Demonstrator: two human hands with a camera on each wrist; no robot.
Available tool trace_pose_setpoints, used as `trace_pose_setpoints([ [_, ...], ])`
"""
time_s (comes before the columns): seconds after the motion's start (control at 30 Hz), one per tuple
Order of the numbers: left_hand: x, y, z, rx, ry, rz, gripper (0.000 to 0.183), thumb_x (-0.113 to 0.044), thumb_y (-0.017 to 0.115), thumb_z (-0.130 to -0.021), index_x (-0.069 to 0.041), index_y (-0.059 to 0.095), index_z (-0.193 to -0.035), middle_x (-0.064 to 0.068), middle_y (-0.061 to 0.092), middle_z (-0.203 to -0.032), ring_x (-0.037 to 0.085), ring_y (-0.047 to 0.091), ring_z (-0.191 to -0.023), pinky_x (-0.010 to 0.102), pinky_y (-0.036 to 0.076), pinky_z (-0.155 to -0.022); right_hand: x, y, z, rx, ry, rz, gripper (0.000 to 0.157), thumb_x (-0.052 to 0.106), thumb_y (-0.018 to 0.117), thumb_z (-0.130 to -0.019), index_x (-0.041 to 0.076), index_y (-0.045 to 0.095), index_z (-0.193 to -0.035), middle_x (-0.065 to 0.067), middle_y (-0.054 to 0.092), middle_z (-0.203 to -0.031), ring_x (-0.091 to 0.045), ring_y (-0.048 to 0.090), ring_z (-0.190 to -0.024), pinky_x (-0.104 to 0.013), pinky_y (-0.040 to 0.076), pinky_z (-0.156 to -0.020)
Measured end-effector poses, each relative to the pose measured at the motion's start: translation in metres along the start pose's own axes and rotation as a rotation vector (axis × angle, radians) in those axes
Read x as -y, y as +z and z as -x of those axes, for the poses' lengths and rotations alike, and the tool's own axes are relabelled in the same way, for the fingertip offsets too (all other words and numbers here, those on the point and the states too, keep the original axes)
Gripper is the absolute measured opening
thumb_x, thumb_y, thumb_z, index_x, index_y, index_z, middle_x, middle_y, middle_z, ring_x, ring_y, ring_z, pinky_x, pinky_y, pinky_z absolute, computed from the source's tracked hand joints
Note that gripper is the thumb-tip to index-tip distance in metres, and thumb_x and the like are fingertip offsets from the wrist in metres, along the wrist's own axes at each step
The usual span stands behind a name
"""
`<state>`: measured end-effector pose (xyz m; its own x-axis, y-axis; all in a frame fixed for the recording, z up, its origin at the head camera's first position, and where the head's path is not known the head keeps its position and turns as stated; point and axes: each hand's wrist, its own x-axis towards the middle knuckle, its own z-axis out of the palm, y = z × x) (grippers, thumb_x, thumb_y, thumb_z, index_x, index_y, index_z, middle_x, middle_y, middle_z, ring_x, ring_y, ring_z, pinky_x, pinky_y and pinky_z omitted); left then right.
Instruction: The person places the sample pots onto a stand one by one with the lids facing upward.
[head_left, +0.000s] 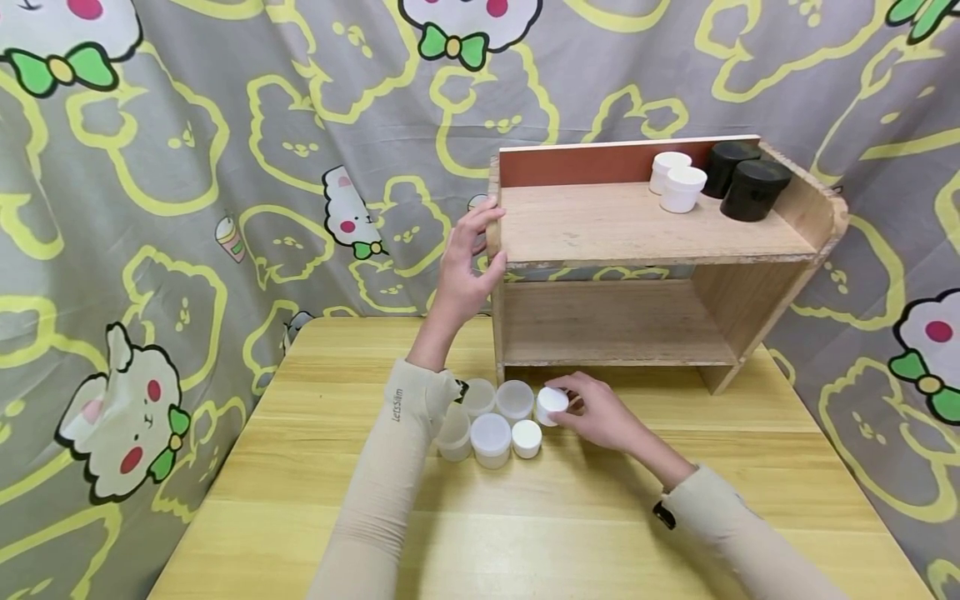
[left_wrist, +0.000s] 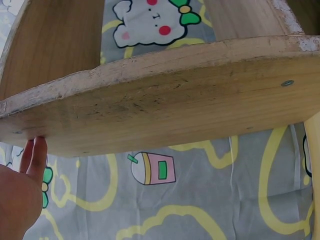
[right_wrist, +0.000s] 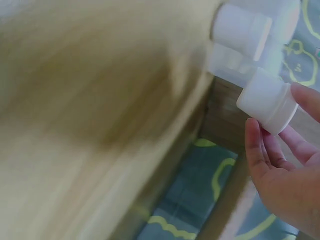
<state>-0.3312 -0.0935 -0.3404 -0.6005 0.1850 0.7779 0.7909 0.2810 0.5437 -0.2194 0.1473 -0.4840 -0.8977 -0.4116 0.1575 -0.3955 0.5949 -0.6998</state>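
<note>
My left hand [head_left: 467, 271] holds the left side panel of a two-tier wooden shelf [head_left: 585, 221], thumb and forefinger lying across the panel's edge. In the left wrist view, two fingers [left_wrist: 38, 157] touch its outer face. Between thumb and fingers, my right hand [head_left: 600, 412] pinches a small white lidded jar [head_left: 552, 405]. The right wrist view shows that jar [right_wrist: 267, 102] sideways. Just left of it, a similar white jar [head_left: 527, 438] stands on the table, beside several larger translucent lidded jars [head_left: 491, 440]. My left sleeve partly covers the leftmost ones.
On the shelf's upper board, two white jars [head_left: 683, 190] and two black jars [head_left: 754, 190] stand at the right end. The lower board [head_left: 615, 325] sits above the wooden table [head_left: 525, 533]. A patterned grey curtain [head_left: 300, 167] hangs behind and at both sides.
</note>
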Motion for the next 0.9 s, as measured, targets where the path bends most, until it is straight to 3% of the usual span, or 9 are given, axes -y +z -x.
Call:
trace_pose_setpoints([
  [0.4, -0.002, 0.0, 0.0, 0.001, 0.012, 0.031, 0.053, -0.012, 0.067, -0.092, -0.015, 0.056, -0.144, 0.003, 0.044, -0.16, 0.028, 0.051, -0.133, 0.061, 0.051, -0.103, 0.032, -0.031, 0.004, -0.095, -0.052, -0.046, 0.044, 0.012, 0.083, -0.087, 0.004, 0.07, -0.128, -0.007, 0.069, -0.109, -0.016, 0.067, -0.093, -0.038, 0.061, -0.083],
  [0.57, -0.002, -0.001, 0.0, 0.006, 0.009, 0.009, 0.051, -0.015, 0.064, -0.095, -0.018, 0.055, -0.144, -0.001, 0.044, -0.161, 0.025, 0.051, -0.134, 0.058, 0.052, -0.103, 0.048, -0.047, 0.006, -0.125, -0.077, -0.031, 0.044, 0.014, 0.083, -0.088, 0.008, 0.071, -0.129, -0.005, 0.069, -0.108, -0.015, 0.067, -0.092, -0.034, 0.061, -0.083],
  [0.77, -0.003, -0.002, 0.0, 0.006, 0.013, -0.012, 0.051, -0.017, 0.063, -0.095, -0.019, 0.055, -0.146, -0.003, 0.044, -0.161, 0.022, 0.051, -0.134, 0.051, 0.053, -0.104, 0.061, -0.063, 0.008, -0.158, -0.114, -0.004, 0.045, 0.018, 0.084, -0.088, 0.013, 0.071, -0.131, -0.001, 0.069, -0.108, -0.014, 0.066, -0.091, -0.039, 0.061, -0.083],
  [0.9, -0.004, -0.002, 0.001, 0.007, 0.014, -0.015, 0.051, -0.018, 0.063, -0.095, -0.019, 0.054, -0.146, -0.002, 0.044, -0.161, 0.023, 0.05, -0.134, 0.051, 0.053, -0.104, 0.071, -0.074, 0.009, -0.184, -0.143, 0.012, 0.044, 0.018, 0.084, -0.088, 0.015, 0.071, -0.13, 0.002, 0.068, -0.107, -0.011, 0.067, -0.089, -0.031, 0.06, -0.083],
])
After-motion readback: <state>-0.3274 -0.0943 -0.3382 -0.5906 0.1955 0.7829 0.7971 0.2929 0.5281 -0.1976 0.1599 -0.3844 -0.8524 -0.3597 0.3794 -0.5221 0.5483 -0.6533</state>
